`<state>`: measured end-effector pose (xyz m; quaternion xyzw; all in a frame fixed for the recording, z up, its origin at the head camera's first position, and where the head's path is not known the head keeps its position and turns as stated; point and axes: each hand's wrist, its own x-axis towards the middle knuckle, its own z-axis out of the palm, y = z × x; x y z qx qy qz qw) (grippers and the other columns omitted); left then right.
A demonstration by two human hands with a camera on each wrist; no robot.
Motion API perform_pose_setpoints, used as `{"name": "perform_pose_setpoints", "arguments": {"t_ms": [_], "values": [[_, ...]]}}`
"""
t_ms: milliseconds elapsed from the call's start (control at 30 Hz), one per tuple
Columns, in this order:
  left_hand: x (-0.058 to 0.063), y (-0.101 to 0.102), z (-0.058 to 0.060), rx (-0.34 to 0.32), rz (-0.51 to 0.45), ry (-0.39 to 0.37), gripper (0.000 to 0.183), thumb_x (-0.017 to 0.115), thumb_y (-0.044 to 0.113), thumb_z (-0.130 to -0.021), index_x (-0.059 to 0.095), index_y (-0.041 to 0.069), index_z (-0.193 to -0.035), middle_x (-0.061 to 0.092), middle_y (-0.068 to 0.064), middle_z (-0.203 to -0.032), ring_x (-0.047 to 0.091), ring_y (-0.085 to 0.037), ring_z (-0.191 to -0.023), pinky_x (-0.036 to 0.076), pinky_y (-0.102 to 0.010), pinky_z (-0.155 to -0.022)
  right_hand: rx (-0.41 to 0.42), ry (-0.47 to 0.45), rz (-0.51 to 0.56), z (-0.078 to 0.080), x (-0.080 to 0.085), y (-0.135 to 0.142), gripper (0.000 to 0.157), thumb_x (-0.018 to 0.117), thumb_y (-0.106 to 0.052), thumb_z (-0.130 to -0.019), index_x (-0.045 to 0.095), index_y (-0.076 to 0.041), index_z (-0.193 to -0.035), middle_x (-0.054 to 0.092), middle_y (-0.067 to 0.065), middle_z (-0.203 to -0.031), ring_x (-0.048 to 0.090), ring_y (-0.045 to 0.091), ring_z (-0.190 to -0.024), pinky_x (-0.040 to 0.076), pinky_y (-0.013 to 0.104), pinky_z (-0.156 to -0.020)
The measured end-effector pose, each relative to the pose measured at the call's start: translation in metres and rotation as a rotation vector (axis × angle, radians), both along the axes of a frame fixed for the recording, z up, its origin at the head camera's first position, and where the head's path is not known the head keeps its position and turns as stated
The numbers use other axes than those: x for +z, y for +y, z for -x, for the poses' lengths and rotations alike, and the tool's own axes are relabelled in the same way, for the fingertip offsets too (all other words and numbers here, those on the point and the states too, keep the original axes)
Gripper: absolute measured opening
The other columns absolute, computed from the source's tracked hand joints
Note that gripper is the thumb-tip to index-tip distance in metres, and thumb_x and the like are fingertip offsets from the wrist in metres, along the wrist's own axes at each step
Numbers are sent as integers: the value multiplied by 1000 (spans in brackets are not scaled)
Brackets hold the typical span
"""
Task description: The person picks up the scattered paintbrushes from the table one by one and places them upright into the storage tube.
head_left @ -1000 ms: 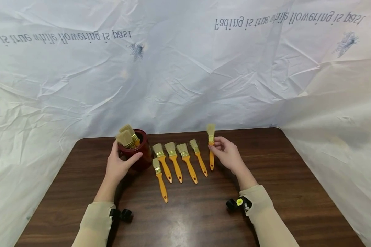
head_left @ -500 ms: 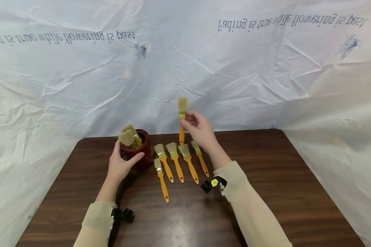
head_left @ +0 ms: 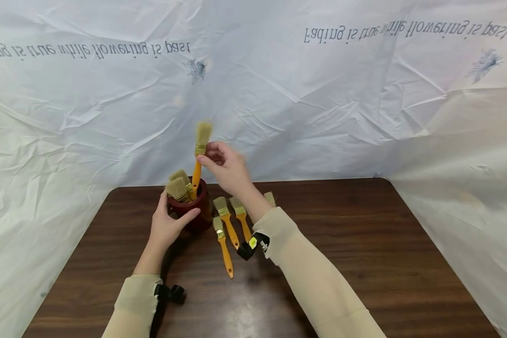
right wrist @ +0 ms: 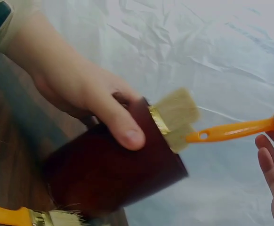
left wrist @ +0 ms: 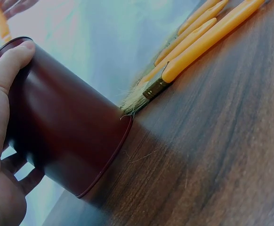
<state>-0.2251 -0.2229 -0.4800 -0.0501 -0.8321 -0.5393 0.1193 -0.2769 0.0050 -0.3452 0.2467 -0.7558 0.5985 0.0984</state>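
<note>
My left hand (head_left: pixel 165 229) grips a dark red cup (head_left: pixel 199 217) at the far left of the table, thumb on the near side by the rim. Bristle ends of brushes (head_left: pixel 177 188) poke out of the cup's mouth. Over the cup, my right hand (head_left: pixel 228 169) pinches a paintbrush (head_left: pixel 202 141) near its metal band, bristles up, orange handle pointing down. In the right wrist view that handle's end (right wrist: pixel 204 135) overlaps the bristles at the cup's rim (right wrist: pixel 167 136). The left wrist view shows the cup's smooth side (left wrist: pixel 71 117), its base at the tabletop.
Right of the cup, several orange-handled paintbrushes lie on the dark wooden table (head_left: pixel 363 263), the nearest brush (head_left: pixel 225 253) in front of the others. My right forearm (head_left: pixel 304 267) covers part of that row. A crumpled white sheet (head_left: pixel 295 94) hangs behind the table.
My right hand has lifted the paintbrush from the right end of the row and carried it left and up, over the cup. My left hand has kept its hold on the cup.
</note>
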Motion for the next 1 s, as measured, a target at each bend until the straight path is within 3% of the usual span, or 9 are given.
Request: {"name": "perform_pose_setpoints", "arguments": {"t_ms": [233, 400, 533, 767, 1000], "values": [[0, 0, 1, 1, -10, 7, 105, 90, 32, -93, 25, 31, -175, 50, -16, -162, 51, -37, -146, 45, -65, -117, 7, 37, -213, 1, -28, -14, 27, 70, -33, -110, 75, -12, -127, 79, -1, -113, 72, 10, -98, 59, 22, -83], [-1, 0, 2, -2, -12, 9, 104, 90, 32, -94, 25, 31, -175, 51, -16, -161, 52, -37, -145, 46, -64, -115, -18, 39, -368, 1, -46, -15, 29, 69, -36, -111, 79, -13, -125, 75, 1, -122, 70, 13, -105, 59, 24, -87], [0, 0, 2, -4, -7, 15, 104, 90, 32, -94, 25, 29, -175, 50, -17, -161, 52, -38, -145, 47, -65, -114, -35, 37, -450, 1, -55, -14, 31, 68, -37, -111, 81, -13, -124, 69, 2, -117, 65, 16, -104, 56, 27, -88], [0, 1, 1, -7, 0, 21, 102, 89, 31, -95, 25, 26, -175, 51, -19, -160, 52, -40, -145, 47, -66, -114, -23, 3, -477, -2, -59, -9, 39, 68, -35, -111, 72, -15, -145, 63, 4, -124, 62, 19, -112, 55, 35, -93], [-2, 0, 2, -8, -6, 27, 101, 90, 30, -94, 28, 26, -174, 52, -17, -159, 53, -39, -144, 46, -67, -115, -10, -8, -433, -6, -59, 3, 43, 68, -35, -111, 68, -15, -149, 65, 4, -132, 63, 20, -123, 55, 41, -103]]}}
